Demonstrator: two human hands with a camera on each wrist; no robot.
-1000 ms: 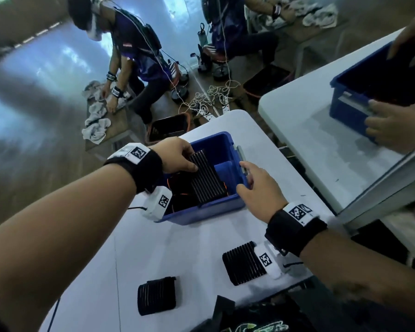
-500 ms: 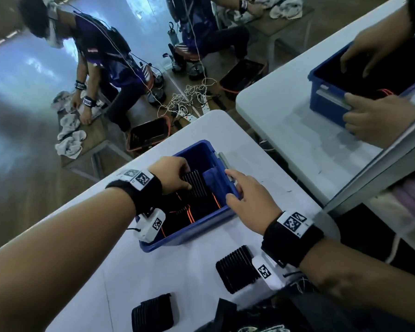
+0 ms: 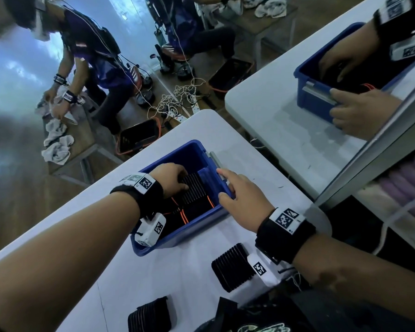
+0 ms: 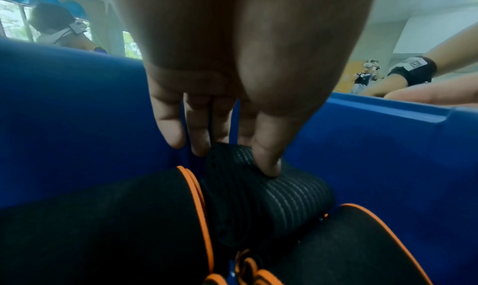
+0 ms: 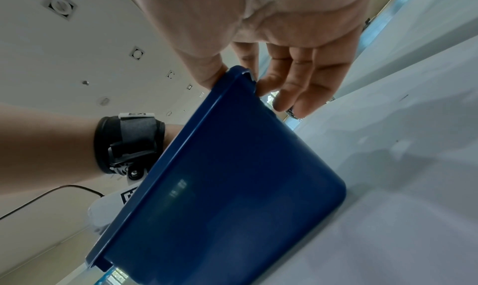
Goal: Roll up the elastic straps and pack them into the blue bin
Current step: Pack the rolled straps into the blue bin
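Left hand (image 3: 171, 179) inside blue bin (image 3: 153, 245), fingertips pinching ribbed rolled strap (image 4: 271, 191). Right hand (image 3: 243, 202), bin's 3 o'clock rim, thumb hooked over, fingers loosely extended.

The bin (image 3: 197, 219) is deep blue with a grey handle (image 3: 216, 161). Inside it, the rolled strap (image 4: 292, 193) is black with fine ribbing, and the pieces around it (image 4: 103, 217) are black edged in orange. Two more ribbed black rolls (image 3: 233, 267) (image 3: 151, 317) lie on the pale grey-white counter (image 3: 177, 279). Both wristbands (image 3: 283, 238) are black, carrying white tags printed with black square codes.
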